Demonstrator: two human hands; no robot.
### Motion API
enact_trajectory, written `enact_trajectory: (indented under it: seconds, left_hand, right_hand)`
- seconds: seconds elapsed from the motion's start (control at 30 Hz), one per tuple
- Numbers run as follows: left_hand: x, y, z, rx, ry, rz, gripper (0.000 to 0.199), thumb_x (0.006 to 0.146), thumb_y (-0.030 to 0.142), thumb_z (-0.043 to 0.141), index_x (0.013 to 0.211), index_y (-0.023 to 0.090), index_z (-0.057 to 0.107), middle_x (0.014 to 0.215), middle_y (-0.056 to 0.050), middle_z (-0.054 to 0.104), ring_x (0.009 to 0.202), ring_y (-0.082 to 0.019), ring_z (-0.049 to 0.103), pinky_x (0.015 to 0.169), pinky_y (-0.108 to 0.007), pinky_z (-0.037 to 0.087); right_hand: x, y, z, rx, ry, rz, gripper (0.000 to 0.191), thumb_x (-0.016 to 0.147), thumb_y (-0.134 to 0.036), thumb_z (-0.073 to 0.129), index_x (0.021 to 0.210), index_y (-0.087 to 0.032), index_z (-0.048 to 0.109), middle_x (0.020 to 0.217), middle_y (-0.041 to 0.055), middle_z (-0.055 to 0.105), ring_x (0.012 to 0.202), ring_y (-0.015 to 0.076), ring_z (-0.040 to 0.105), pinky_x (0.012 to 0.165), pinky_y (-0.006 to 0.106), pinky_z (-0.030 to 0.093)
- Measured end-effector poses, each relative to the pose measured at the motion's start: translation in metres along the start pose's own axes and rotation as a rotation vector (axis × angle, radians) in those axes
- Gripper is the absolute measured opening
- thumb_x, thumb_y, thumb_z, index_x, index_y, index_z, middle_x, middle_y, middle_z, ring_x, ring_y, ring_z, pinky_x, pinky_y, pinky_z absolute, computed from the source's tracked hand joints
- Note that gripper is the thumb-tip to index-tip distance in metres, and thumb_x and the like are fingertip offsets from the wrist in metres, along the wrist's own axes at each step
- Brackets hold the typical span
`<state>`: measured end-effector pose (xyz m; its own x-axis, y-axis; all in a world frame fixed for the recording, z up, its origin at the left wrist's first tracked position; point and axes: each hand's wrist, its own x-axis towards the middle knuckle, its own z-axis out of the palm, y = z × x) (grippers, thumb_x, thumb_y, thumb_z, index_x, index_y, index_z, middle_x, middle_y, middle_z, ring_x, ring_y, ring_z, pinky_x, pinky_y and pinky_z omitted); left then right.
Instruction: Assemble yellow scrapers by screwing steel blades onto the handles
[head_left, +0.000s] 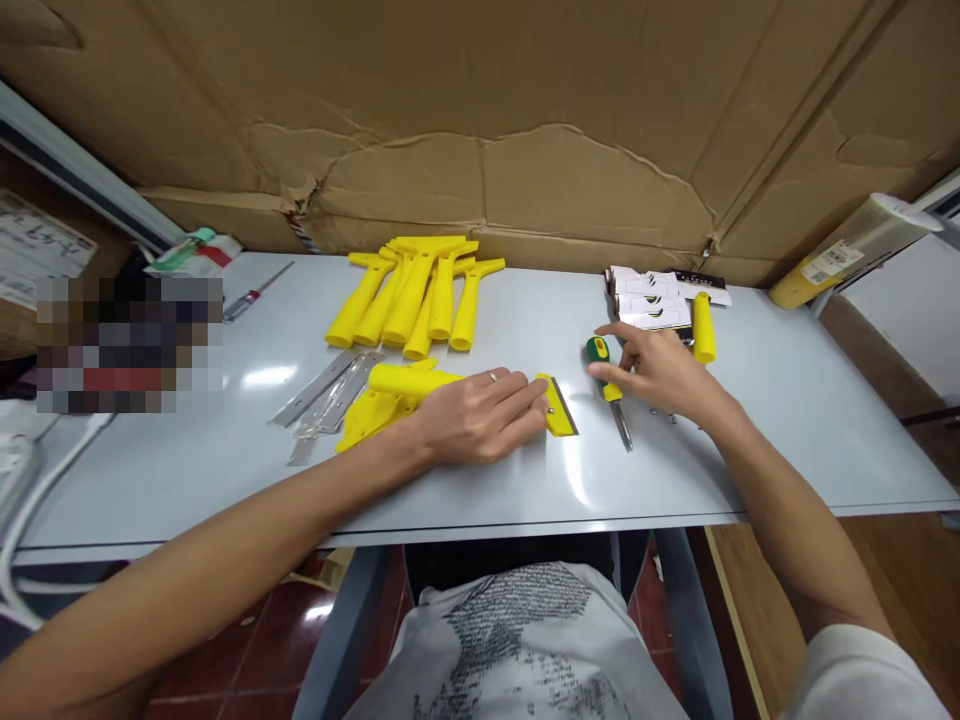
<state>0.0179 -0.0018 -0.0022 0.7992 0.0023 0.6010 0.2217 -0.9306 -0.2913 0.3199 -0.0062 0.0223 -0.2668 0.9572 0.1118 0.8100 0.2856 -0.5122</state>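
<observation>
My left hand (487,412) is closed around a yellow scraper (556,408), with its dark-edged blade end sticking out to the right past the fingers. A screw shows by the fingertips. A green and yellow screwdriver (598,350) lies at a slant on the table, tip toward me. Over its handle is my right hand (660,368), thumb and index finger spread apart, with the thumb across the handle. Left of my left hand lie yellow plastic parts (367,412) and a yellow handle (405,380), partly hidden by the hand.
Several yellow handles (411,300) lie piled at the back of the white table (225,480). Bagged metal blades (330,395) are at left, near another screwdriver (255,292). White cards (651,300) and a yellow handle (703,328) sit at right. Cardboard (480,90) walls the back.
</observation>
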Motion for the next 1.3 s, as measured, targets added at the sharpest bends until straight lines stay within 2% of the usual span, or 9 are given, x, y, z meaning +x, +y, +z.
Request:
enact_trajectory:
  seconds: [0.07, 0.17, 0.27, 0.37, 0.47, 0.6, 0.87, 1.13, 1.3]
  left_hand:
    - [-0.005, -0.005, 0.01, 0.11, -0.045, 0.099, 0.023, 0.106, 0.011, 0.049, 0.095, 0.018, 0.068, 0.109, -0.014, 0.083, 0.083, -0.02, 0.077, 0.07, -0.033, 0.063]
    - [-0.007, -0.007, 0.02, 0.185, -0.04, 0.178, 0.025, 0.106, 0.009, 0.05, 0.091, 0.015, 0.068, 0.107, -0.016, 0.082, 0.083, -0.021, 0.078, 0.068, -0.032, 0.064]
    - [-0.007, -0.007, 0.023, 0.145, -0.066, 0.17, 0.024, 0.107, 0.009, 0.051, 0.093, 0.015, 0.07, 0.112, -0.018, 0.082, 0.087, -0.022, 0.079, 0.07, -0.034, 0.065]
    - [-0.008, -0.006, 0.024, 0.125, -0.091, 0.164, 0.026, 0.108, 0.01, 0.049, 0.094, 0.016, 0.07, 0.114, -0.017, 0.082, 0.087, -0.022, 0.079, 0.071, -0.035, 0.066]
    - [-0.008, -0.006, 0.025, 0.153, -0.065, 0.194, 0.025, 0.108, 0.01, 0.05, 0.095, 0.014, 0.071, 0.112, -0.018, 0.082, 0.086, -0.022, 0.078, 0.071, -0.035, 0.066]
    - [-0.009, -0.007, 0.026, 0.069, -0.114, 0.143, 0.025, 0.109, 0.013, 0.048, 0.101, 0.016, 0.071, 0.116, -0.017, 0.081, 0.089, -0.022, 0.079, 0.073, -0.036, 0.066]
    - [-0.007, -0.006, 0.024, -0.041, -0.036, 0.127, 0.02, 0.108, 0.011, 0.051, 0.102, 0.014, 0.07, 0.115, -0.02, 0.081, 0.089, -0.024, 0.079, 0.073, -0.037, 0.065]
    - [-0.008, -0.007, 0.024, -0.127, -0.174, 0.035, 0.023, 0.109, 0.015, 0.049, 0.103, 0.017, 0.07, 0.122, -0.017, 0.08, 0.092, -0.022, 0.078, 0.075, -0.037, 0.066]
    - [-0.008, -0.007, 0.023, -0.181, -0.126, 0.02, 0.02, 0.108, 0.014, 0.051, 0.104, 0.018, 0.07, 0.123, -0.016, 0.08, 0.093, -0.023, 0.078, 0.076, -0.038, 0.066]
  right_hand:
    - [0.0, -0.001, 0.008, -0.032, -0.054, -0.001, 0.058, 0.09, -0.035, 0.082, 0.145, -0.019, 0.067, 0.066, 0.0005, 0.068, 0.065, 0.0196, 0.06, 0.063, 0.034, 0.042]
    - [-0.001, -0.006, 0.01, 0.094, -0.05, 0.034, 0.062, 0.087, -0.019, 0.076, 0.148, -0.022, 0.063, 0.071, -0.0017, 0.067, 0.055, 0.0148, 0.056, 0.059, 0.034, 0.044]
    - [-0.001, -0.015, 0.005, 0.476, 0.091, 0.043, 0.067, 0.093, -0.034, 0.076, 0.155, -0.033, 0.05, 0.076, -0.0045, 0.066, 0.047, 0.0134, 0.057, 0.05, 0.033, 0.046]
    - [-0.004, -0.028, 0.005, 0.692, 0.308, -0.007, 0.076, 0.096, -0.057, 0.075, 0.159, -0.042, 0.035, 0.087, -0.0025, 0.07, 0.054, 0.0161, 0.065, 0.051, 0.034, 0.054]
    - [-0.007, -0.041, 0.012, 0.695, 0.375, -0.039, 0.08, 0.095, -0.068, 0.072, 0.157, -0.043, 0.03, 0.099, 0.0005, 0.073, 0.062, 0.0172, 0.07, 0.056, 0.035, 0.059]
    - [-0.01, -0.049, 0.02, 0.677, 0.316, -0.023, 0.08, 0.094, -0.072, 0.071, 0.156, -0.043, 0.028, 0.103, 0.0008, 0.072, 0.062, 0.017, 0.07, 0.062, 0.039, 0.064]
    - [-0.012, -0.048, 0.024, 0.714, 0.28, -0.035, 0.085, 0.092, -0.068, 0.076, 0.158, -0.042, 0.027, 0.105, 0.0016, 0.073, 0.061, 0.0165, 0.07, 0.064, 0.039, 0.067]
    - [-0.013, -0.046, 0.026, 0.671, 0.295, -0.059, 0.088, 0.092, -0.076, 0.07, 0.162, -0.043, 0.027, 0.107, 0.0029, 0.072, 0.066, 0.0176, 0.071, 0.065, 0.039, 0.067]
    - [-0.014, -0.046, 0.027, 0.688, 0.28, -0.047, 0.088, 0.092, -0.076, 0.07, 0.162, -0.045, 0.027, 0.111, 0.0036, 0.072, 0.066, 0.0175, 0.07, 0.067, 0.041, 0.068]
